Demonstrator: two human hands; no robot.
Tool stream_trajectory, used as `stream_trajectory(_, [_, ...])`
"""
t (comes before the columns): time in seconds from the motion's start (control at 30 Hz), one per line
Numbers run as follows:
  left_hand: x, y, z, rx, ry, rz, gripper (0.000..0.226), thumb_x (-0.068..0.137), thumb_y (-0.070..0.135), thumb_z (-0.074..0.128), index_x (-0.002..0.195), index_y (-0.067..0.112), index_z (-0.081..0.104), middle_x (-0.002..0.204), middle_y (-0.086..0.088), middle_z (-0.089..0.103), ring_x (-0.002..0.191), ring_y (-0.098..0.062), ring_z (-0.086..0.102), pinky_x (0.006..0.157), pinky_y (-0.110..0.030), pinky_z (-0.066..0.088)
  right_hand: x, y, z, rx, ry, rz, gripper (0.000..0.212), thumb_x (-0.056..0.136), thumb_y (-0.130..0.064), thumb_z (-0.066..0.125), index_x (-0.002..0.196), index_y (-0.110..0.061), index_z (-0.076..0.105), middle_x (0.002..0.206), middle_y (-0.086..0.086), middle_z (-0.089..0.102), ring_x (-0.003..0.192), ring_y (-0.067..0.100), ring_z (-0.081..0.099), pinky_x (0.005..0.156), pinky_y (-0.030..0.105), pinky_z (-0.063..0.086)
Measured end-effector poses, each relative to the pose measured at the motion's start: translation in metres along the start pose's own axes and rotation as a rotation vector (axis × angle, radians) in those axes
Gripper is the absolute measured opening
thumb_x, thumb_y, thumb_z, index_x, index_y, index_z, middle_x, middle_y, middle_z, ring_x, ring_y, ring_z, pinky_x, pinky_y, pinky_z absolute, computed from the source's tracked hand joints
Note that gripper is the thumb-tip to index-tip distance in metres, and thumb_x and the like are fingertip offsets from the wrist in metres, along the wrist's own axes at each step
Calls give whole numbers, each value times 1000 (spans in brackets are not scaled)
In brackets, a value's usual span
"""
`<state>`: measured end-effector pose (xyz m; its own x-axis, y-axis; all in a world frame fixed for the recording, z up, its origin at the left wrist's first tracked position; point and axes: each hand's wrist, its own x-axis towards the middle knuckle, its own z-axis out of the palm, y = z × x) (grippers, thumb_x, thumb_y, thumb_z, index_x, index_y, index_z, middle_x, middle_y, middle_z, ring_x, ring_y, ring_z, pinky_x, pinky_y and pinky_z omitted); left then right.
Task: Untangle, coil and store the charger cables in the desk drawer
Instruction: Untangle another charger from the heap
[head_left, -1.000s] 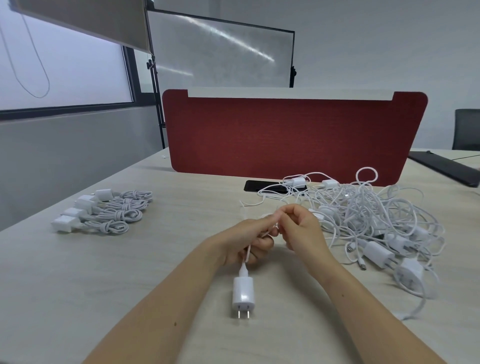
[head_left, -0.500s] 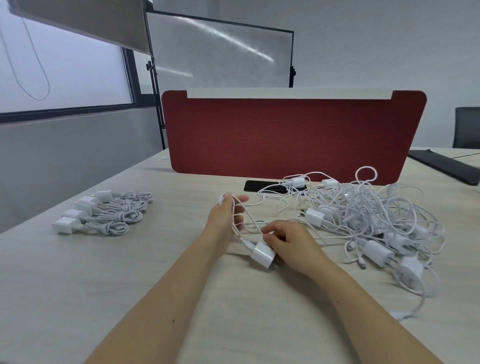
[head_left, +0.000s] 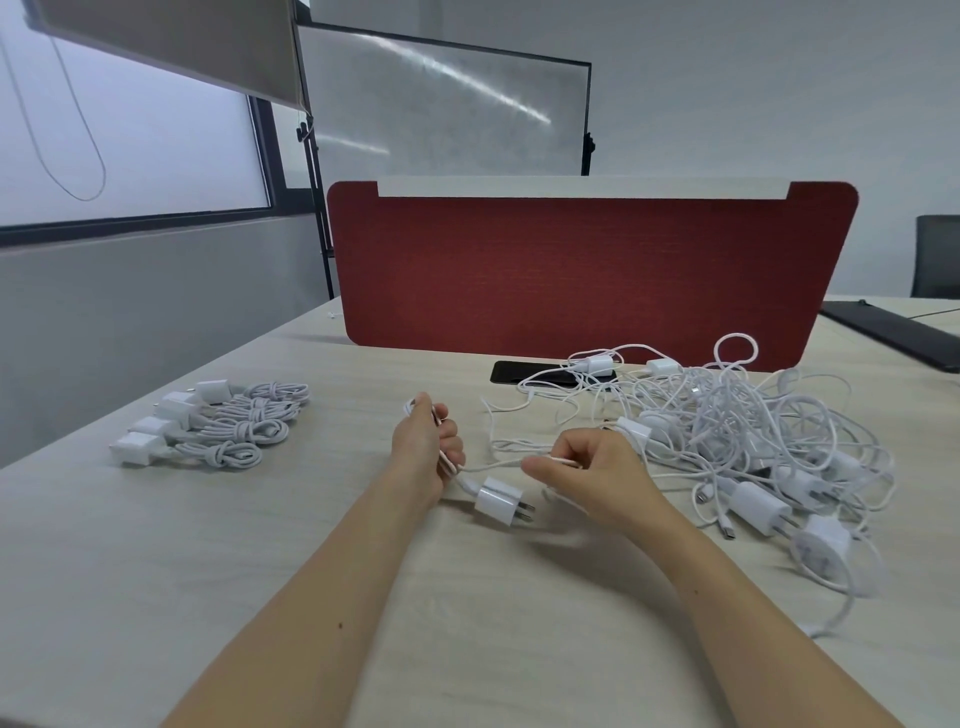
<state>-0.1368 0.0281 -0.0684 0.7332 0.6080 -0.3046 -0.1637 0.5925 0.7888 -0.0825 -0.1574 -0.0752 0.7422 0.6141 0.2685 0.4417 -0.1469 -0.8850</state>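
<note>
My left hand (head_left: 427, 449) grips loops of a white charger cable (head_left: 493, 464) wound round its fingers. The cable's white plug adapter (head_left: 500, 503) hangs just below and right of that hand, prongs pointing right. My right hand (head_left: 587, 470) pinches the same cable a short way to the right, the strand stretched between the two hands. A big tangle of white cables and adapters (head_left: 737, 441) lies on the desk right of my right hand. Several coiled chargers (head_left: 213, 428) lie in a row at the left.
A black phone (head_left: 524, 372) lies behind the tangle, in front of the red desk divider (head_left: 587, 270). A dark flat object (head_left: 893, 332) sits at the far right, with a chair behind it. The desk's left edge runs diagonally past the coiled chargers. No drawer is in view.
The hands have drawn apart. My left hand now holds cable loops, my right has let go of the adapter and pinches the cable farther right. The adapter has swung off the desk.
</note>
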Motion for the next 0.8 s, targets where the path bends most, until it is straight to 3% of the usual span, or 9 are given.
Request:
stream_trajectory(0.17, [1, 0, 2, 72, -53, -52, 42, 106, 42, 30, 72, 19, 36, 41, 7, 24, 28, -5, 17, 30, -11, 12, 1, -5, -2, 252, 0, -18, 33, 90, -3, 61, 60, -13, 54, 56, 6, 53, 60, 23, 53, 67, 35, 43])
stream_trajectory(0.3, [-8, -4, 7, 203, -231, -184, 41, 106, 41, 30, 72, 19, 38, 44, 7, 24, 27, -3, 17, 27, -11, 10, 2, -12, 2, 448, -11, -7, 31, 97, -2, 46, 67, -7, 51, 56, 5, 48, 52, 24, 51, 62, 38, 45])
stream_trajectory(0.5, [-27, -13, 12, 520, -461, -324, 49, 99, 59, 39, 71, 19, 42, 52, 4, 35, 32, -2, 19, 33, -11, 10, 2, -8, 6, 314, 95, -21, 15, 98, -11, 56, 84, -6, 61, 56, 4, 49, 43, 17, 45, 43, 25, 37])
stream_trajectory(0.63, [-36, -16, 15, 647, -584, -380, 64, 88, 79, 33, 68, 20, 47, 54, 2, 44, 33, -3, 25, 34, -10, 18, 6, -3, 5, 241, 196, -49, 14, 92, -15, 68, 82, -6, 64, 58, -2, 51, 49, 10, 43, 45, 21, 39])
stream_trajectory(0.8, [-42, -17, 18, 701, -676, -377, 67, 86, 83, 29, 67, 21, 45, 52, 4, 38, 35, -3, 22, 37, -13, 15, 8, 3, 7, 239, 196, -15, 12, 93, -15, 66, 81, -12, 66, 55, -13, 52, 50, 4, 43, 49, 18, 37])
